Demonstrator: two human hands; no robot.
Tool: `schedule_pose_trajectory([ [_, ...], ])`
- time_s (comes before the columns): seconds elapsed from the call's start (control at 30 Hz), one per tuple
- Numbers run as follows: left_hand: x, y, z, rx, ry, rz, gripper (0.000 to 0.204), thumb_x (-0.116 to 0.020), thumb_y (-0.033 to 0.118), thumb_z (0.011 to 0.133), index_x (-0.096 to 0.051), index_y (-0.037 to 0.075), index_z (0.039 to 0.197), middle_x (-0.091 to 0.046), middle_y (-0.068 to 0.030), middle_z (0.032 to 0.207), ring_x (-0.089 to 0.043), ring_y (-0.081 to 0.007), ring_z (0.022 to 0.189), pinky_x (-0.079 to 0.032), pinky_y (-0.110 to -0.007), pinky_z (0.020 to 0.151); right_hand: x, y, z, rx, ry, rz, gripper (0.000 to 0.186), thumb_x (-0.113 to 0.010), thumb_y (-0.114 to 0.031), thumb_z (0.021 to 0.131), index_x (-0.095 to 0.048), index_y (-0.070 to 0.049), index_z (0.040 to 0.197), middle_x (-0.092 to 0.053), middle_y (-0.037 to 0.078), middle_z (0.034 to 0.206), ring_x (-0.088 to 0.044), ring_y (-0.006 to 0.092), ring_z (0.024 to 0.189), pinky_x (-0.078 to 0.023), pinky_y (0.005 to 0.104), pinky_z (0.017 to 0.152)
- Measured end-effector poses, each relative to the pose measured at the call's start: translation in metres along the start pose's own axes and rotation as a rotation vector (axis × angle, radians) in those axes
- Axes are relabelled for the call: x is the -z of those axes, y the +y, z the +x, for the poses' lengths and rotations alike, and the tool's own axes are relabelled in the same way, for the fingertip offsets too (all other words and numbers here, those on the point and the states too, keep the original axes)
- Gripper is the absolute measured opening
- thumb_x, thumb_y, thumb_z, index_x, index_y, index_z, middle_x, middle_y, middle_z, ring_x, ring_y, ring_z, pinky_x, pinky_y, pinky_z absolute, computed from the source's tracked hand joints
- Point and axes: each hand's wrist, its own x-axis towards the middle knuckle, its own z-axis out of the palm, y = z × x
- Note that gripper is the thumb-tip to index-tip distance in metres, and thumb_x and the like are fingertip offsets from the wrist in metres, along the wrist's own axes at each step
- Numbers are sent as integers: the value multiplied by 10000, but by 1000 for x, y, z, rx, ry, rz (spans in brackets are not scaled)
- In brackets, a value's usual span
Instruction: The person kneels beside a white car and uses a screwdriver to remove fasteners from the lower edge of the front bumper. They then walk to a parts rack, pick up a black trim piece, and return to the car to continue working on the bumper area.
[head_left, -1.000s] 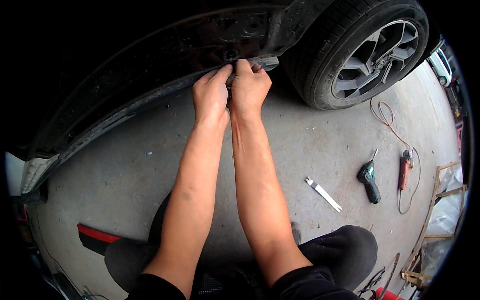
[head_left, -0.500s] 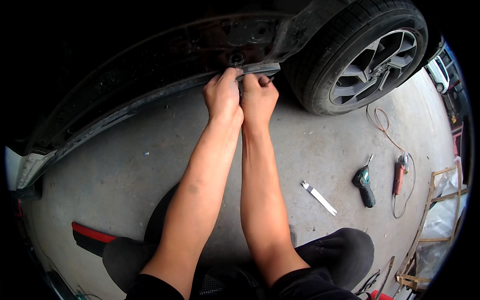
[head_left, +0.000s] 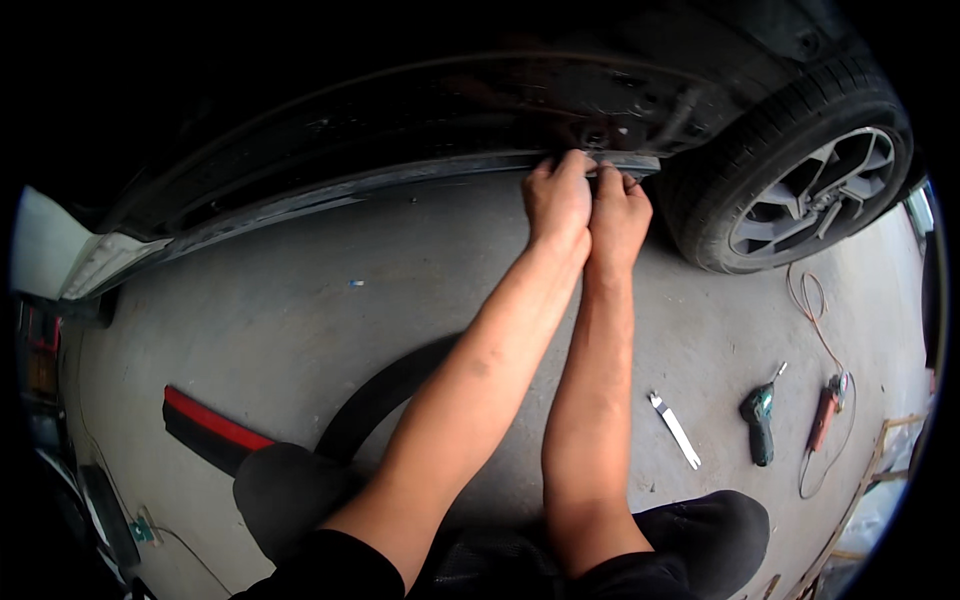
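Both my arms reach forward to the lower sill (head_left: 440, 166) of a dark car body, close to its end beside the wheel. My left hand (head_left: 560, 205) is closed, its thumb and fingertips pinched at the sill's edge. Tight against it, wrist touching wrist, my right hand (head_left: 618, 218) is closed too, with curled fingers just under the same edge. What sits between the fingertips of either hand is hidden or too small to name. Above the hands, the body panel (head_left: 650, 105) is dark, with holes and recesses.
A tyre with an alloy wheel (head_left: 820, 190) stands right of my hands. On the floor (head_left: 330, 240) lie a white pry tool (head_left: 677, 432), a green-black cordless driver (head_left: 760, 425), a red corded tool (head_left: 825, 415), a black-and-red strip (head_left: 220, 425) and a curved black piece (head_left: 375, 390).
My view has turned left, so the wheel, floor tools and hands appear farther right. The hands stay together at the same stretch of sill.
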Motion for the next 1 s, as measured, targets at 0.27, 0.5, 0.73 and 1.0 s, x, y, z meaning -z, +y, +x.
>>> schedule_pose_trajectory([
  [0.27, 5, 5, -6, -5, 25, -47, 183, -519, 99, 795, -604, -57, 752, -589, -65, 689, -505, -115, 659, -426, -290, 601, -2, -7, 4, -18, -108, -47, 231, -610, -164, 866, -645, 55, 801, -609, 24, 702, -482, 66, 637, -398, 231, 561],
  [0.5, 17, -1, -8, -125, 7, 173, 227, -525, 153, 802, -596, -53, 742, -591, -90, 678, -520, -143, 658, -424, -322, 619, -5, -15, 9, -98, -53, -65, 195, -613, -137, 813, -645, 55, 822, -609, 24, 716, -493, 74, 621, -393, 233, 558],
  [0.73, 32, 13, -8, -117, 20, 265, 211, -487, 139, 779, -483, 11, 612, -458, -29, 593, -392, -105, 587, -337, -300, 541, -29, -13, -5, -119, 85, 218, 135, -561, -109, 836, -622, -6, 774, -540, -31, 644, -450, 64, 551, -354, 232, 501],
  [1.0, 30, 8, 0, -228, 54, 482, 261, -507, 194, 813, -547, -5, 649, -522, -49, 596, -479, -131, 589, -397, -323, 561, -13, 12, -1, -70, -95, 86, 226, -535, -163, 868, -628, 1, 743, -587, -11, 672, -479, 71, 604, -400, 261, 552],
])
